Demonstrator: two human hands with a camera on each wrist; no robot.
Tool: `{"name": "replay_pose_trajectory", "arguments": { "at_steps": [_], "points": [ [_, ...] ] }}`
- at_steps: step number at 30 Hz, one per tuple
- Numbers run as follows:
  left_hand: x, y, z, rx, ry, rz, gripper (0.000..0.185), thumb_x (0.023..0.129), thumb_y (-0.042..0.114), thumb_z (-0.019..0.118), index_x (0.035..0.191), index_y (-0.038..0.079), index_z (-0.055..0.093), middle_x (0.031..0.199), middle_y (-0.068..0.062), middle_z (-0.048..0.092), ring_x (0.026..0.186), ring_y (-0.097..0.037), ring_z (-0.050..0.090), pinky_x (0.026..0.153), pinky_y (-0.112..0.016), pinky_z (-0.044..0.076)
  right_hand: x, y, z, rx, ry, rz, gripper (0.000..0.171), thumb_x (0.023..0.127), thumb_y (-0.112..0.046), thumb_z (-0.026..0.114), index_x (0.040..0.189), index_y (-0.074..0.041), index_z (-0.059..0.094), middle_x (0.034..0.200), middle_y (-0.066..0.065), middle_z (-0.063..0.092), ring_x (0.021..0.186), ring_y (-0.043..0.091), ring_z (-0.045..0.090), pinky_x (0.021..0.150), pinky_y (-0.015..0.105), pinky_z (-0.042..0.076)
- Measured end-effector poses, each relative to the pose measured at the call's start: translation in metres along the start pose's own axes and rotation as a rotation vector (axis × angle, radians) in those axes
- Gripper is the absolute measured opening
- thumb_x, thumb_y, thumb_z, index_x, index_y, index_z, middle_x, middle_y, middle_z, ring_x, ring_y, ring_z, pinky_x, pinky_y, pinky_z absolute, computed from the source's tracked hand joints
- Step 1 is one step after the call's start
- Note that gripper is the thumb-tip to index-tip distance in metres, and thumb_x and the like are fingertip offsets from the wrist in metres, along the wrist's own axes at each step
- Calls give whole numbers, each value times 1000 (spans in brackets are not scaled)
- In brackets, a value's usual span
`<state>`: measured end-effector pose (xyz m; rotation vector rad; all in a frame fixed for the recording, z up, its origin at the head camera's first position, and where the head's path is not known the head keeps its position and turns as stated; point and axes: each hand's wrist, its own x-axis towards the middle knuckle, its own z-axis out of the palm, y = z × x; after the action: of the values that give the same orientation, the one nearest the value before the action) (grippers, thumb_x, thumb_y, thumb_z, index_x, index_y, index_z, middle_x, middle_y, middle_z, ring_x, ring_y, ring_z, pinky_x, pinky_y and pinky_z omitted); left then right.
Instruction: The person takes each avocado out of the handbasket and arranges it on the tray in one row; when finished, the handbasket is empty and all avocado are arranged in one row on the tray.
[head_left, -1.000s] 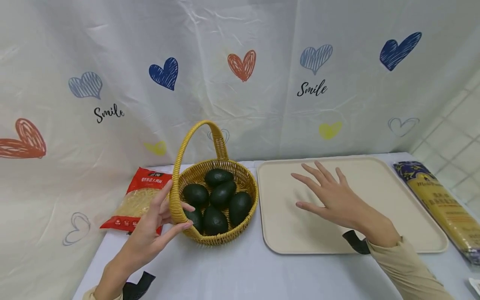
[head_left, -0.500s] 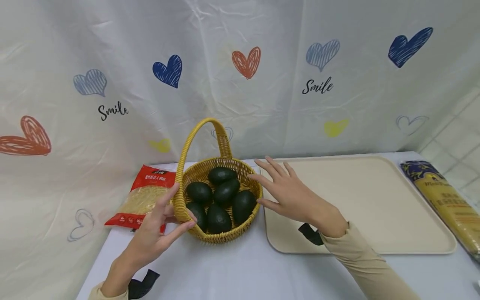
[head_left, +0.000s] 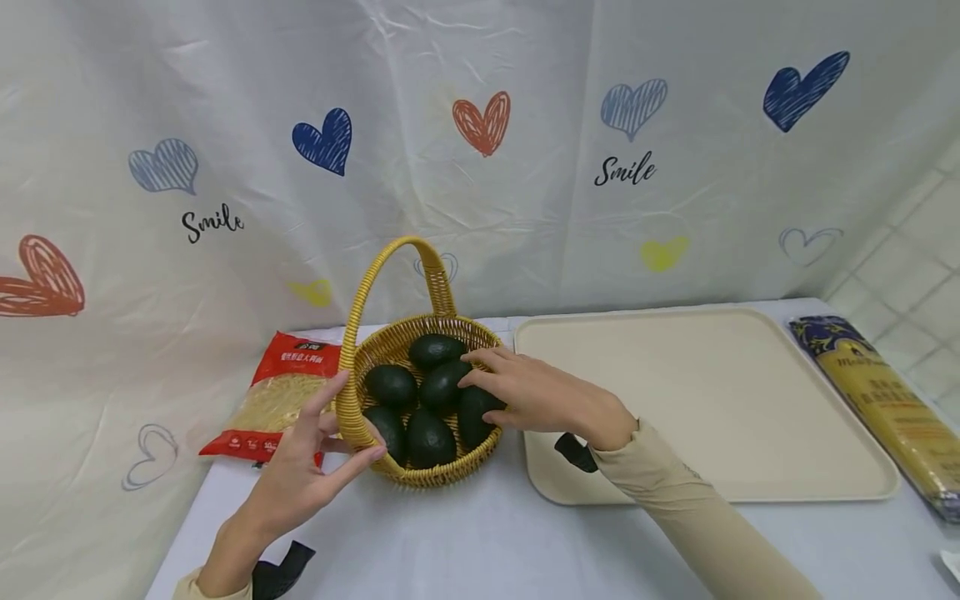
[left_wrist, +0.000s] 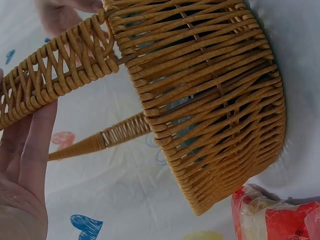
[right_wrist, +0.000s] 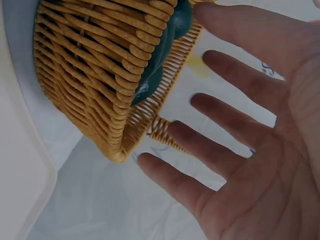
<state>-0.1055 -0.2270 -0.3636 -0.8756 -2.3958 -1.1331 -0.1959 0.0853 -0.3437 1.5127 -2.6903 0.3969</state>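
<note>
A yellow wicker basket [head_left: 438, 477] with a tall handle [head_left: 390, 258] stands on the white table and holds several dark green avocados [head_left: 435, 350]. My left hand [head_left: 326, 437] holds the basket at the near base of the handle, thumb on the front of the rim and fingers [left_wrist: 30, 145] lying along the handle [left_wrist: 55, 85]. My right hand [head_left: 513, 390] reaches into the basket from the right. Its fingers are spread and lie over the right-hand avocados. In the right wrist view the fingers [right_wrist: 235, 122] are straight, next to the basket wall [right_wrist: 90, 75] and an avocado [right_wrist: 170, 35].
A large beige tray [head_left: 675, 400] lies right of the basket. A red packet [head_left: 281, 400] lies left of it and shows in the left wrist view too [left_wrist: 275, 215]. A long yellow pasta packet [head_left: 885, 408] lies at the far right. A heart-printed curtain hangs behind.
My right hand has moved left from above the tray to the basket and now lies over the avocados. My left hand has kept its hold on the basket.
</note>
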Motion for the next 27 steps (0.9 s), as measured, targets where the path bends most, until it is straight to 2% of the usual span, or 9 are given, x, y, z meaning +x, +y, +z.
{"name": "replay_pose_trajectory", "arguments": {
  "at_steps": [7,11,17,23,27],
  "points": [
    [-1,-1,0,10,-3,-19,110,75,-12,86,162,10,23,91,3,75,85,-12,75,80,-18,60,19,-2,4,9,-172,27,38,94,-14,81,129,-5,70,137,13,60,124,28,60,102,39,54],
    [-2,-1,0,10,-1,-32,109,76,-11,86,162,11,24,92,4,76,87,-12,76,79,-21,61,26,1,8,51,-222,47,38,91,-11,83,126,-6,72,130,9,64,121,25,61,102,36,54],
    [-1,0,0,-23,-16,-33,110,77,-11,85,164,11,21,96,4,79,89,-11,77,82,-21,60,37,4,12,133,-258,33,43,83,1,87,123,-7,74,127,7,67,120,23,62,101,31,55],
    [-1,0,0,12,-16,-45,109,78,-7,87,164,11,22,94,8,78,86,-10,77,84,-27,62,41,1,15,79,-254,46,48,77,1,92,120,-12,77,122,3,65,116,22,60,100,33,54],
    [-1,1,-1,24,-15,-58,109,78,-7,87,163,11,22,93,9,78,86,-11,77,81,-29,63,42,0,18,39,-226,63,44,77,-4,93,116,-13,78,117,2,63,112,23,61,95,33,56]
  ]
}}
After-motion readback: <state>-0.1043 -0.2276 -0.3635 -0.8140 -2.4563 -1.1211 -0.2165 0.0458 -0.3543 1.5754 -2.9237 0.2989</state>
